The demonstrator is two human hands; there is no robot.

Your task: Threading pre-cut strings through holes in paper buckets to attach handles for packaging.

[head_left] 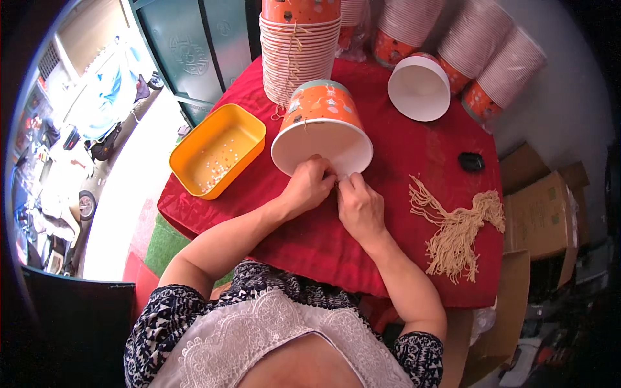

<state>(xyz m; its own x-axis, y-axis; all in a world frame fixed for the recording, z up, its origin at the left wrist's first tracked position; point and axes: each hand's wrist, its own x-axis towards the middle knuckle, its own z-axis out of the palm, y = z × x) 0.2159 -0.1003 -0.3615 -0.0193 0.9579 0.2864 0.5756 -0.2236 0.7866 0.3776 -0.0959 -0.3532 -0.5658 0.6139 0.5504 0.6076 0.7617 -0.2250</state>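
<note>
An orange paper bucket (321, 105) with a printed pattern lies tipped on the red cloth, its white mouth facing me. At the lower edge of that rim, my left hand (308, 185) is closed in a pinch. My right hand (360, 205) pinches right beside it, the fingertips of both almost meeting. Whatever sits between the fingers is too small and too covered to name. A short bit of cord shows at the bucket's upper rim. To the right lies a bundle of beige cords (458, 227), loosely spread.
Left of the bucket is a yellow plastic tray (257, 129) with small pale bits inside. A tall stack of nested buckets (299, 61) rises behind. Another bucket (419, 89) lies at the back right, near more wrapped stacks (475, 35). A small black object (471, 161) and cardboard boxes (540, 210) are rightward.
</note>
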